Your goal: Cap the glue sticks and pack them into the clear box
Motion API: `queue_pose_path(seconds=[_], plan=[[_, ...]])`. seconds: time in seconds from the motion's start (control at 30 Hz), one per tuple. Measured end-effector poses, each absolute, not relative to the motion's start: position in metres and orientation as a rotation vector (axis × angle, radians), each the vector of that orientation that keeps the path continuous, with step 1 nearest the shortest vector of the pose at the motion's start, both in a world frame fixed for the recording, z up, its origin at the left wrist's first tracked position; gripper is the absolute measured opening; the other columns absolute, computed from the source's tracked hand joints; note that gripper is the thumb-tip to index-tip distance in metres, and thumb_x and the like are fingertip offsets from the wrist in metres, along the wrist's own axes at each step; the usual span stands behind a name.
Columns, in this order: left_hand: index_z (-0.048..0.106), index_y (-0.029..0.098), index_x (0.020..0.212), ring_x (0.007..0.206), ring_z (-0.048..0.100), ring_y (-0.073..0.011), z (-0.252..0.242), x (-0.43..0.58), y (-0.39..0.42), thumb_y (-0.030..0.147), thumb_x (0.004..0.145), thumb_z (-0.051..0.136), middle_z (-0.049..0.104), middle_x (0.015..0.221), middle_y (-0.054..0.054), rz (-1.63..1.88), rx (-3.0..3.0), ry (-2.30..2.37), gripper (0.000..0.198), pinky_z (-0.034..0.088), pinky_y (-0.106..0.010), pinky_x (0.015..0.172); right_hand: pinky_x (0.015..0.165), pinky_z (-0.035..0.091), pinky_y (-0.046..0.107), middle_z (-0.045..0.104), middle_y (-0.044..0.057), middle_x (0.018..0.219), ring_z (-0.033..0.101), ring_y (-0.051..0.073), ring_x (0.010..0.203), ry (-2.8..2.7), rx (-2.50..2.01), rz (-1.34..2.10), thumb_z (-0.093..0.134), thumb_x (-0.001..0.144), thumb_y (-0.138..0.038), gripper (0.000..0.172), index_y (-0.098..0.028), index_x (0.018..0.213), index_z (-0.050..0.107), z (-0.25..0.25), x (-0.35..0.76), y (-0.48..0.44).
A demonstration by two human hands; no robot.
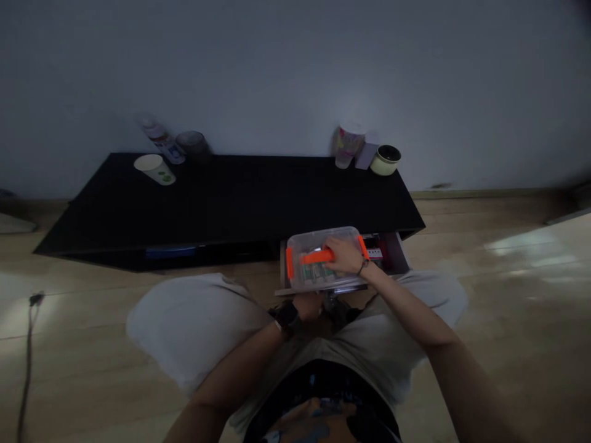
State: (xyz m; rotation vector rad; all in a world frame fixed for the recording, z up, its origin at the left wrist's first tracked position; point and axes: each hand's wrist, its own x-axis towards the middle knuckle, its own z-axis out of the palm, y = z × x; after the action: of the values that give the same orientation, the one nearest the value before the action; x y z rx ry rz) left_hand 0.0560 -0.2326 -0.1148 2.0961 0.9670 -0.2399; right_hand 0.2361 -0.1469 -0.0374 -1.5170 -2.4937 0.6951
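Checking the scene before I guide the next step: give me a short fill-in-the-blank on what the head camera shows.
The right hand rests on a clear plastic box with ____ latches.
The box sits at an open ____ of the low black cabinet.
The white paper cup on the cabinet lies on its ____.

Missing words: orange; drawer; side.

The right hand (344,256) rests on a clear, orange-latched plastic box (300,271); the left hand (307,306) sits just below the box.
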Motion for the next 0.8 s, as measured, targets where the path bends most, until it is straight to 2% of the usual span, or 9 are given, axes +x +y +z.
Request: queue_pose_path(seconds=[0.07,0.2,0.37,0.53,0.7,0.77,0.8], plan=[[0.065,0.019,0.118,0.110,0.062,-0.0388,-0.106,0.057,-0.226,0.028,0.087,0.053,0.069,0.115,-0.020,-0.286,2.120,1.029,0.035,0.048,-0.044,0.084,0.085,0.043,0.034,0.065,0.011,0.104,0.058,0.025,0.096,-2.457,-1.504,0.668,0.066,0.072,-0.021,0.026,-0.017,0.098,0.061,-0.017,0.243,-0.141],[0.072,0.016,0.102,0.103,0.065,-0.0355,-0.093,0.059,-0.214,0.032,0.091,0.052,0.072,0.108,-0.019,-0.362,2.145,1.088,0.028,0.047,-0.040,0.082,0.081,0.043,0.033,0.064,0.007,0.098,0.058,0.023,0.088,-2.350,-1.409,0.533,0.064,0.073,-0.025,0.023,-0.018,0.094,0.060,0.023,0.257,-0.127],[0.072,0.015,0.111,0.109,0.065,-0.0342,-0.092,0.064,-0.193,0.025,0.095,0.045,0.071,0.115,-0.020,-0.352,2.156,1.171,0.033,0.046,-0.042,0.088,0.081,0.044,0.033,0.064,0.007,0.097,0.058,0.023,0.090,-2.232,-1.343,0.305,0.063,0.071,-0.022,0.024,-0.016,0.094,0.061,0.060,0.262,-0.104],[0.068,0.016,0.121,0.112,0.064,-0.0331,-0.093,0.070,-0.163,0.017,0.093,0.043,0.069,0.116,-0.020,-0.319,2.149,1.307,0.037,0.045,-0.044,0.092,0.083,0.044,0.035,0.064,0.009,0.101,0.058,0.024,0.097,-2.170,-1.413,0.206,0.065,0.074,-0.022,0.026,-0.014,0.099,0.064,0.069,0.249,-0.068],[0.048,0.012,0.143,0.111,0.064,-0.0358,-0.078,0.071,-0.146,0.023,0.094,0.047,0.065,0.123,-0.023,-0.299,2.095,1.370,0.050,0.046,-0.048,0.093,0.086,0.047,0.037,0.065,0.009,0.102,0.059,0.025,0.097,-2.168,-1.382,0.215,0.065,0.074,-0.021,0.024,-0.015,0.098,0.066,0.053,0.234,-0.020],[0.048,0.014,0.144,0.109,0.065,-0.0363,-0.060,0.063,-0.141,0.028,0.094,0.049,0.066,0.122,-0.022,-0.292,2.067,1.323,0.052,0.047,-0.048,0.092,0.086,0.047,0.037,0.065,0.008,0.101,0.060,0.025,0.095,-2.174,-1.346,0.253,0.066,0.074,-0.022,0.025,-0.016,0.098,0.067,0.046,0.229,-0.003],[0.054,0.016,0.140,0.109,0.065,-0.0350,-0.047,0.056,-0.137,0.030,0.094,0.050,0.068,0.121,-0.020,-0.261,2.063,1.279,0.048,0.048,-0.046,0.093,0.087,0.048,0.038,0.066,0.008,0.101,0.060,0.025,0.095,-2.174,-1.332,0.276,0.066,0.074,-0.022,0.025,-0.016,0.098,0.067,0.043,0.227,0.005]])
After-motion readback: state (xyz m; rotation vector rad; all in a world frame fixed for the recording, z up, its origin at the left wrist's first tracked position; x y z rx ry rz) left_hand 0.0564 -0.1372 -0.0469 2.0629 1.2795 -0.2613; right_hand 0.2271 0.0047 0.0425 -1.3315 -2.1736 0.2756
